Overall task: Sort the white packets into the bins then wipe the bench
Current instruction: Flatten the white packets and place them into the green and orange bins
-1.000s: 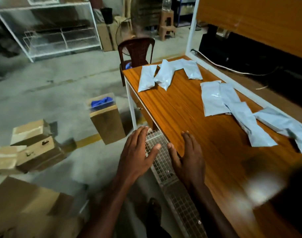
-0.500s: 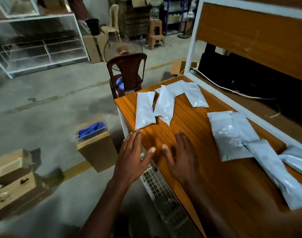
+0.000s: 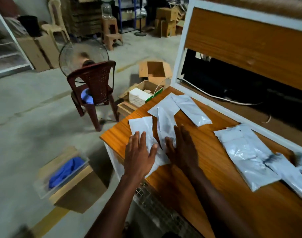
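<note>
Several white packets lie on the orange wooden bench (image 3: 206, 169). My left hand (image 3: 138, 155) lies flat, fingers straight, over the nearest packet (image 3: 141, 126) at the bench's left corner. My right hand (image 3: 181, 148) is spread flat over the packet beside it (image 3: 165, 119). Another packet (image 3: 193, 109) lies further back, and a group of packets (image 3: 246, 153) spreads along the right side. On the floor to the left, a clear bin (image 3: 64, 172) holding a blue cloth (image 3: 66, 170) sits on a cardboard box.
A dark red plastic chair (image 3: 93, 88) and a standing fan (image 3: 83, 57) are beyond the bench corner. Open cardboard boxes (image 3: 153, 73) lie on the floor behind the bench. A white-framed wooden shelf back (image 3: 241, 42) rises at the bench's right. A wire mesh basket (image 3: 153, 208) hangs under the front edge.
Both hands moved forward along the bench from its front edge onto the two nearest packets. The view lifted and turned toward the bench's far corner.
</note>
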`<state>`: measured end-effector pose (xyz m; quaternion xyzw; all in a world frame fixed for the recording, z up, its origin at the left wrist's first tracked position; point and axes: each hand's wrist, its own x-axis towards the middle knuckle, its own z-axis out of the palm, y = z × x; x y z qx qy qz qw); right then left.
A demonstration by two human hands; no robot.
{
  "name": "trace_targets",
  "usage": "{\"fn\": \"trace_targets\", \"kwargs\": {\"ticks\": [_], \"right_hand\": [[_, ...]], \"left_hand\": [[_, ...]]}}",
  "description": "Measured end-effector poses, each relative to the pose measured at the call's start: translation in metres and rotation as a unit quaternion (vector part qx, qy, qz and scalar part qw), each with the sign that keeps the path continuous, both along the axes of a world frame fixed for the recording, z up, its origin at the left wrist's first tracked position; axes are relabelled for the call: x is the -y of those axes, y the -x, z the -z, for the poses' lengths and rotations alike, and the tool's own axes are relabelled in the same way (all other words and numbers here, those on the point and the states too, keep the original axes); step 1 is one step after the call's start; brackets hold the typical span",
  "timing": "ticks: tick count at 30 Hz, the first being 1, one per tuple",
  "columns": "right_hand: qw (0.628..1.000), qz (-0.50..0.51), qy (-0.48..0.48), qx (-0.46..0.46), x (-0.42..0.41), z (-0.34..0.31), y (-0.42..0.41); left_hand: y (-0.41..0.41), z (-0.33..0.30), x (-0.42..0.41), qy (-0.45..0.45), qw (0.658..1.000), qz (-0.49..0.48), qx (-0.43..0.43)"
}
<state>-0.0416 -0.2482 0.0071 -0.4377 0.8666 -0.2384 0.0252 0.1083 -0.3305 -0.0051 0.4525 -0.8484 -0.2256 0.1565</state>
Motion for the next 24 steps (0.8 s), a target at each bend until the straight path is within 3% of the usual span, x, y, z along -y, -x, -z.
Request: {"fn": "trace_targets", "kwargs": {"ticks": [7,10,14,17,24], "right_hand": [[0.994,0.001,-0.103,0.041,0.075,0.019,0.032],[0.989,-0.029,-0.143,0.009,0.080,0.032,0.029],[0.990,-0.013,-0.139,-0.009,0.069,0.036,0.027],[0.989,0.053,-0.137,0.009,0.043,0.040,0.027],[0.979,0.160,-0.124,0.019,0.025,0.039,-0.008]], "left_hand": [[0.045,0.016,0.029,-0.052,0.995,-0.054,0.069],[0.051,0.030,0.036,-0.006,0.997,-0.038,0.070],[0.043,0.042,0.072,0.020,0.993,0.024,0.113],[0.041,0.037,0.092,0.040,0.987,0.072,0.139],[0.047,0.040,0.081,0.060,0.977,0.168,0.117]]}}
